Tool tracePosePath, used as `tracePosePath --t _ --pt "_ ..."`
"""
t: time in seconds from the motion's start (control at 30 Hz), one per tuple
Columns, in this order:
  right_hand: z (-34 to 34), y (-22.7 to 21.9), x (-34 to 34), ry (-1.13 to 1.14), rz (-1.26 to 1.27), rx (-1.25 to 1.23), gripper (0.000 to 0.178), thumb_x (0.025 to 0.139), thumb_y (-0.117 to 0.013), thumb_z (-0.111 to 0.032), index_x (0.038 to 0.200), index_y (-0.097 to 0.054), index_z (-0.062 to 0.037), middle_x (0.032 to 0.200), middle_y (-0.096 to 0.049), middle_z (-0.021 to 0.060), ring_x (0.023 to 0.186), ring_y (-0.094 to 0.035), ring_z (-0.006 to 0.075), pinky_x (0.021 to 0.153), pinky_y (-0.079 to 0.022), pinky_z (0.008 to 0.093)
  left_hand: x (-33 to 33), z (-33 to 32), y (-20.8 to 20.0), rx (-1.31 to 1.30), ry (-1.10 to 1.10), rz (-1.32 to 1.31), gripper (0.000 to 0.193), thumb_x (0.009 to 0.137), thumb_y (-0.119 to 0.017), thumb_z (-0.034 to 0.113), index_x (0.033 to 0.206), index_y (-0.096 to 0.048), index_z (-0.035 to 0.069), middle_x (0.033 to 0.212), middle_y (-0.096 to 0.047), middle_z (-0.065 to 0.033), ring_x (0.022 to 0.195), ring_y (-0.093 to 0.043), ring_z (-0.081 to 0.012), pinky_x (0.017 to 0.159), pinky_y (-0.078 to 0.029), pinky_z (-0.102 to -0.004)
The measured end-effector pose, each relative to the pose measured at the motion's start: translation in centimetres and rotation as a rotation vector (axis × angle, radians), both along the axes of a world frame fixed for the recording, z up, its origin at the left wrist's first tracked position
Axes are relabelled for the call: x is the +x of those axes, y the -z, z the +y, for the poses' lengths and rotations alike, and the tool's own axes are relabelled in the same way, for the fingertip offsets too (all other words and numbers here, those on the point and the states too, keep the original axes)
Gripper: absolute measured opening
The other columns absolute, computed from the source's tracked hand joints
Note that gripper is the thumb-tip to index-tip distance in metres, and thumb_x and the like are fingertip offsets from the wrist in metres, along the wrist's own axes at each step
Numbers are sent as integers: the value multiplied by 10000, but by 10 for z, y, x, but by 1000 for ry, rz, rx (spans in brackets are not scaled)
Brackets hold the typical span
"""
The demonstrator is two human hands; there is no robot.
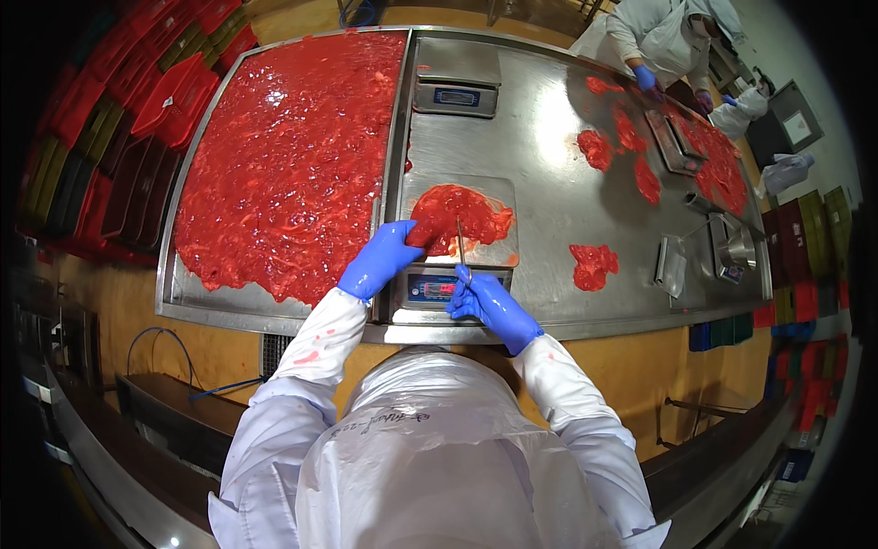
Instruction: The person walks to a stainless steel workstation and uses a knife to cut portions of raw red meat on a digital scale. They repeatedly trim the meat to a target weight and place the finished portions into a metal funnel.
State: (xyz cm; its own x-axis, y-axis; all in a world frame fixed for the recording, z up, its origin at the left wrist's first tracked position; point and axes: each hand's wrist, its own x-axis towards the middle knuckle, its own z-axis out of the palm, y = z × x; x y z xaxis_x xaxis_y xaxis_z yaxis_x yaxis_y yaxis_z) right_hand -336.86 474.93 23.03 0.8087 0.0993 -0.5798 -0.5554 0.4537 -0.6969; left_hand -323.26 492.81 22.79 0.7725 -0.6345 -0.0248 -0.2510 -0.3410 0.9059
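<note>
Steel tabletop point(549, 183) fills a meat-processing room, with the scale point(453, 265) at its near edge as the centre of work. On the scale's platform lies a slab of red meat point(457, 218). The left hand point(380, 259), in a blue glove, presses flat on the slab's left edge, fingers extended, not curled round it. The right hand point(492, 306), in front of the scale's display, is closed round the handle of a thin knife point(461, 247) whose blade reaches up over the meat. Left of the scale, a large spread of red meat point(293, 156) covers a tray. Beyond the scale, another person point(663, 41) works. Judged from here, wet gloves could slip, sending the blade toward the steadying fingers.
</note>
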Motion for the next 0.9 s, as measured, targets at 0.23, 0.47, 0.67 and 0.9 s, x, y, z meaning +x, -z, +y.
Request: tracePosePath --t 0.23,0.47,0.67,0.9 --pt "-9 10 56 127 -34 132 402 891 -575 -437 758 -575 -58 628 -585 73 590 -638 217 520 -529 288 -10 -8 -15 119 114 1 277 765 -638 138 992 -605 -18 851 -637 -214 775 -634 -305 705 -473 -362" --pt "-10 18 5 119 -11 -22 406 906 -552 -435 765 -556 -55 637 -577 72 562 -627 210 517 -538 290 -5 -6 -16 -22 -27 3 302 764 -630 109 1021 -592 -45 883 -634 -203 822 -621 -349 749 -475 -375" --pt "-2 -16 39 -30 39 137 457 896 -547 -478 804 -562 -31 721 -602 98 659 -643 221 614 -541 305 1 -9 -3 -82 -101 -240 303 779 -596 77 1060 -587 -37 886 -653 -142 817 -622 -191 742 -482 -314" --pt "-4 33 41 141 88 -140 505 820 -647 -494 811 -557 3 629 -567 126 528 -610 223 504 -535 322 -12 -19 -44 -11 -156 -11 271 844 -597 165 1044 -593 -18 823 -633 -97 746 -579 -127 658 -471 -282"
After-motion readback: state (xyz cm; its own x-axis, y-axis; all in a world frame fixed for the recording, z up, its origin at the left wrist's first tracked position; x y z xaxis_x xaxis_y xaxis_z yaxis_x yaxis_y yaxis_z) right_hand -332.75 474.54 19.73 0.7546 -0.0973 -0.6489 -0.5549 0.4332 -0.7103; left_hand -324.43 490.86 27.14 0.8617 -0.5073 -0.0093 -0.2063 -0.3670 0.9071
